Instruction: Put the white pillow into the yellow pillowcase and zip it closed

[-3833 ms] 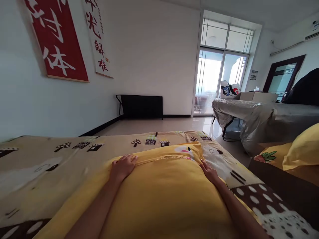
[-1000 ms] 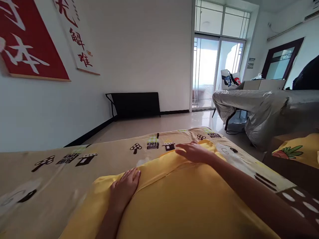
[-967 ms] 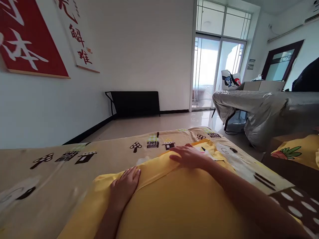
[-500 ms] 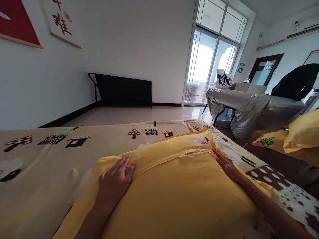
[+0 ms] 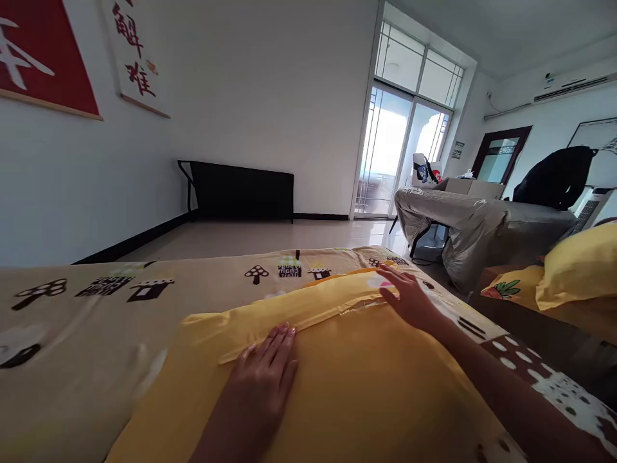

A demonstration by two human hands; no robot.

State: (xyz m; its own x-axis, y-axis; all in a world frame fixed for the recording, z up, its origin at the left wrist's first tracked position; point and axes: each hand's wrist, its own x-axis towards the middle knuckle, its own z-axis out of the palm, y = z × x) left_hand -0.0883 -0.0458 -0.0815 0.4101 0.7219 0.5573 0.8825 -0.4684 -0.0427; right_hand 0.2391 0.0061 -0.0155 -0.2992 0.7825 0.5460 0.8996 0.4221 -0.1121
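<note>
A plump yellow pillow lies in front of me on a beige bedsheet printed with dark mushrooms and houses. My left hand rests flat on the pillow near its far seam, fingers together. My right hand lies flat on the pillow's far right corner, fingers spread, holding nothing.
A second yellow pillow and a pineapple-print cushion sit at the right. Beyond them stands a table under a grey cover with a dark bag. A black folded frame leans on the far wall beside glass doors.
My left hand has slid right along the pillow's seam toward the middle. My right hand has moved from the pillow's right side up onto its far right corner.
</note>
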